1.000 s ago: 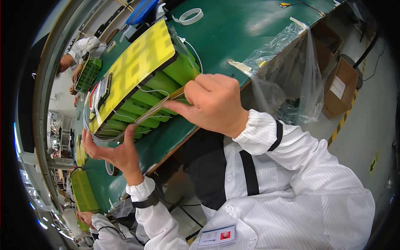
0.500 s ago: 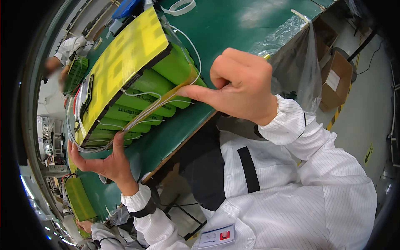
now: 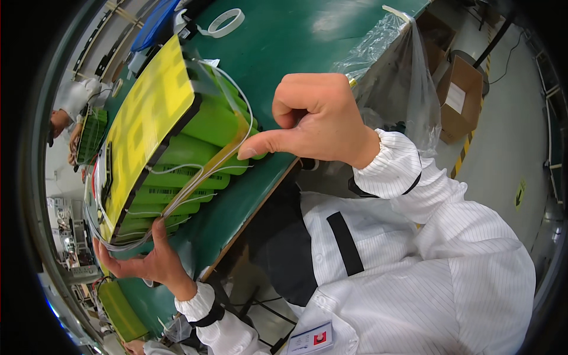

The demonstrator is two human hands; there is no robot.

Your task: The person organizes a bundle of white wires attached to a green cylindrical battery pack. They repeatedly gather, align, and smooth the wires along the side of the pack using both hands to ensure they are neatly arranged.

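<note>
The green table [image 3: 331, 53] fills the upper part of the view, its near edge running down toward the person's white coat [image 3: 426, 278]; on it, tilted up on one long side, rests the battery pack [image 3: 177, 160], a block of green cylinder cells with a yellow sheet [image 3: 151, 118] over its top face and thin white wires [image 3: 195, 177] trailing along its side; a clear plastic bag [image 3: 402, 65] hangs at the table edge to the right, a roll of tape [image 3: 226, 21] lies at the far side, and a cardboard box [image 3: 460, 97] stands on the floor beyond. The left hand [image 3: 139, 260] cups the lower end of the pack from beneath, fingers spread against it; the right hand [image 3: 313, 121] is curled, thumb stretched out and pressing a tan strip [image 3: 222, 157] against the cells' near side, the other fingers folded in. Judged from here, the pack sits close to the table edge and leans on two hands alone; a slip of the lower palm could let it slide off, and the thumb's push could snag or pinch the loose wires. Against half a second ago, the right hand has drawn back from a fuller grip on the pack's corner to a thumb press, and the left hand has shifted lower under the end.
</note>
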